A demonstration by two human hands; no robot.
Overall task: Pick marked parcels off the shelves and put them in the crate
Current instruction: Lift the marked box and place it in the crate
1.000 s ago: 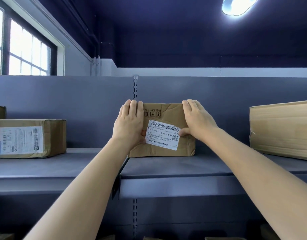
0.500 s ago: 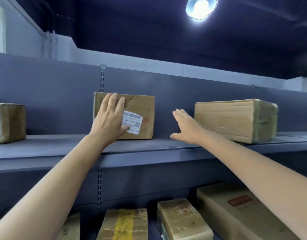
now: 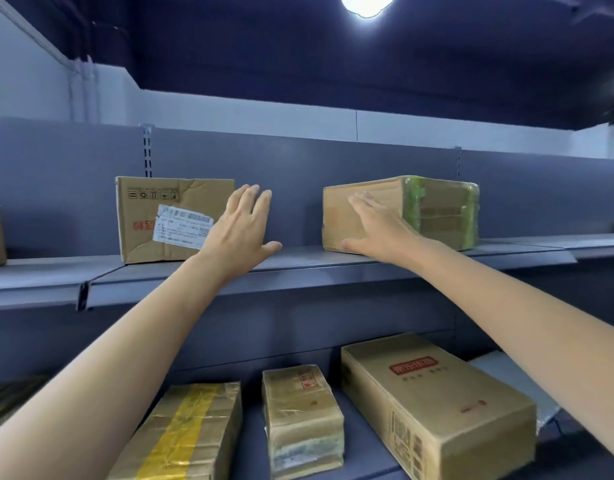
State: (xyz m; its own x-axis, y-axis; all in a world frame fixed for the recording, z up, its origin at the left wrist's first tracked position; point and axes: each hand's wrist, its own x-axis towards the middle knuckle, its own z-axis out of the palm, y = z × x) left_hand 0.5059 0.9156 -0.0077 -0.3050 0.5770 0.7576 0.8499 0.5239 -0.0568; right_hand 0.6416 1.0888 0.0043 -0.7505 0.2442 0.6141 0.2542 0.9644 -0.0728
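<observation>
both my arms were up at the grey metal upper shelf (image 3: pixel 298 268). my left hand (image 3: pixel 241 233) hung flat and loose, fingers straight and together, thumb out to the side over the shelf's front lip, holding nothing. it sat just right of the creased brown cardboard parcel with the white barcode label (image 3: pixel 153 220), the wrist overlapping the label's right end in my view; whether skin met cardboard there, i couldn't tell. that parcel stood upright on the shelf against the grey back panel (image 3: pixel 298 188), its printed markings upside down. my right hand (image 3: pixel 374 230) was spread flat too, fingers extended over the near left face of the brown cardboard parcel wrapped in clear film with green tape (image 3: pixel 433 209), thumb low by the bottom corner. no curl, no grip; it looked to be touching the face, though i couldn't be sure. that parcel sat well apart from the labelled one, turned at an angle on the same shelf. down on the lower shelf (image 3: pixel 367 445) lay three more: a flat brown parcel with a yellow tape stripe (image 3: pixel 184 434), a small film-wrapped brown parcel with a red stamp (image 3: pixel 302 420) just right of it, and a long cardboard box with a red printed panel (image 3: pixel 437 407) furthest right. a round ceiling lamp (image 3: pixel 367 3) glared overhead.
</observation>
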